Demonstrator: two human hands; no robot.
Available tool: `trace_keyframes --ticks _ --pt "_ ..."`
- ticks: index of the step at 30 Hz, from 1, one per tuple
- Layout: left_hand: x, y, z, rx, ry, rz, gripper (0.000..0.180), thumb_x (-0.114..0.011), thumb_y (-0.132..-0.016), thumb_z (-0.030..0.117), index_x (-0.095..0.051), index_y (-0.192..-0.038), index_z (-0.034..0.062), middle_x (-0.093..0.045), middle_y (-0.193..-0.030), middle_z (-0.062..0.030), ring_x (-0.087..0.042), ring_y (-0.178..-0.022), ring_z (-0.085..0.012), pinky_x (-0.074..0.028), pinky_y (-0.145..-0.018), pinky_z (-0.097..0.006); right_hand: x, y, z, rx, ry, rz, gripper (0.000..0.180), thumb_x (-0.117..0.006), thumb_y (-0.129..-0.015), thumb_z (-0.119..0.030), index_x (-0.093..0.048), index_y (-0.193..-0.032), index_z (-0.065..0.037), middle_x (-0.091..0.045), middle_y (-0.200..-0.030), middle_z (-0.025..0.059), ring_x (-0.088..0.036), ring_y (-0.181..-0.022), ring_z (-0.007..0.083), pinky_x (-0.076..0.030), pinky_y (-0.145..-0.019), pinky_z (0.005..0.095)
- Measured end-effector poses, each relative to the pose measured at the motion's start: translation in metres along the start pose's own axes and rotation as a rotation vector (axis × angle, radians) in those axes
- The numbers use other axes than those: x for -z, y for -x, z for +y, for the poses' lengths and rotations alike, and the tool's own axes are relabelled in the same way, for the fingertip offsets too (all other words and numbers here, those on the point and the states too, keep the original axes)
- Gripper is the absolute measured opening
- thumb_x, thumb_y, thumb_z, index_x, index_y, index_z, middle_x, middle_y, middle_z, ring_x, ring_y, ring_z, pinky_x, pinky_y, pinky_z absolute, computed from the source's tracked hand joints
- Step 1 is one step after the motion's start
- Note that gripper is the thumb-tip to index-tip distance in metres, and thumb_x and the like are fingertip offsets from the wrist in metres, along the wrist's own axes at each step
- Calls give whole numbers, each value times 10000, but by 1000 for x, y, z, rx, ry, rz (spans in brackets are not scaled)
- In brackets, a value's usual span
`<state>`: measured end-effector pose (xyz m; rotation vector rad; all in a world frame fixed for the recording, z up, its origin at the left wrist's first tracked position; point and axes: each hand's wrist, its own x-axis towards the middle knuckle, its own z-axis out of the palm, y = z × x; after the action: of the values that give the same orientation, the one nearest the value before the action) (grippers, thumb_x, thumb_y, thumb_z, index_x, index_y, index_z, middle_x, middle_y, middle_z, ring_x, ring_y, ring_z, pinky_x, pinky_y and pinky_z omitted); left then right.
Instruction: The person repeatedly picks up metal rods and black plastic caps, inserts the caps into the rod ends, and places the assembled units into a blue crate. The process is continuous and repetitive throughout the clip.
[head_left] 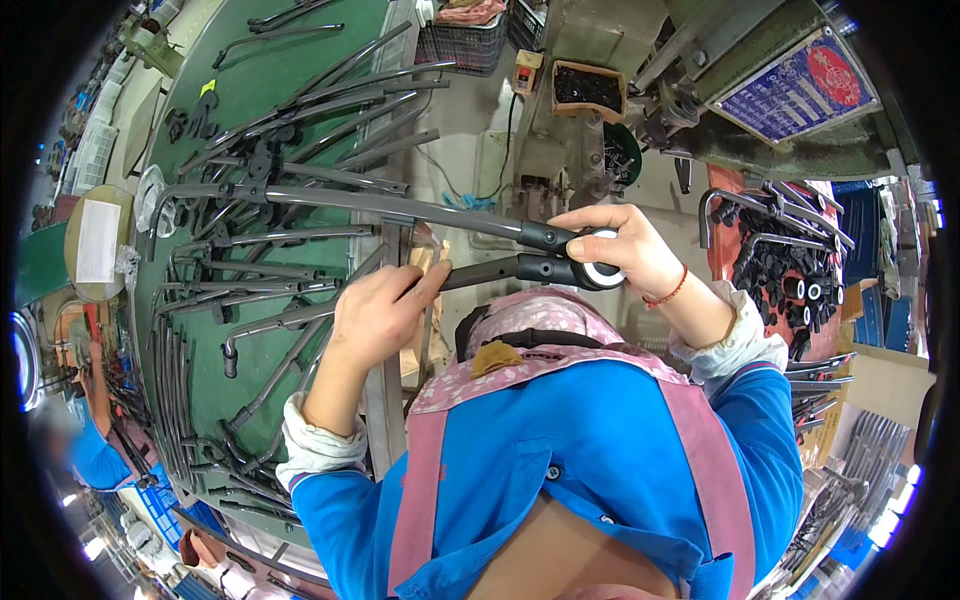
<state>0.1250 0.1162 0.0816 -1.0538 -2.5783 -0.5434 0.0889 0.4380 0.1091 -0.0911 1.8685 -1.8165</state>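
In front of my apron I hold a grey metal tube frame (440,212) with two long arms. Its arms meet at a black plastic joint (546,268), where a round end with a white ring (603,272) shows. My left hand (372,312) is closed around the lower tube (480,274). My right hand (645,256) grips the joint, thumb over the white ring and fingers along its top. The upper tube runs far left over other tubes and ends in a bent tip.
A green table (262,362) on the left carries many bent grey tubes (265,268). Ahead stand a machine (690,95) and a box of small black parts (588,88). Black joints and tubes cover a red surface (722,262) at right. Another person (95,445) works far left.
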Motion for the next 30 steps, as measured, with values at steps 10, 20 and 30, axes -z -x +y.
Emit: trace_keyframes --ticks 10,20,30 --pt "20 -26 -3 -89 -51 -120 434 -664 -675 90 -687 -1108 113 -506 -682 -16 -561 -592 -205 -471 -498 -345 0 -4 -17 -13 118 -66 390 -730 -787 -153 -685 -1120 45 -702 -944 64 -626 -838 92 -495 -766 230" --pt "-7 -32 13 -75 33 -112 485 -676 -680 87 -665 -1159 156 -513 -694 -14 -568 -584 -203 -455 -486 -349 -6 -7 -19 -35 145 -61 376 -742 -753 -188 -711 -1044 47 -706 -878 72 -612 -822 104 -497 -789 252" --pt "-3 -31 -5 -121 -287 158 396 -713 -688 150 -683 -1077 216 -576 -971 -65 -571 -1001 -254 -418 -927 -481 20 -5 -15 99 290 -91 406 -760 -748 -159 -693 -1098 34 -715 -947 87 -634 -873 116 -501 -821 263"
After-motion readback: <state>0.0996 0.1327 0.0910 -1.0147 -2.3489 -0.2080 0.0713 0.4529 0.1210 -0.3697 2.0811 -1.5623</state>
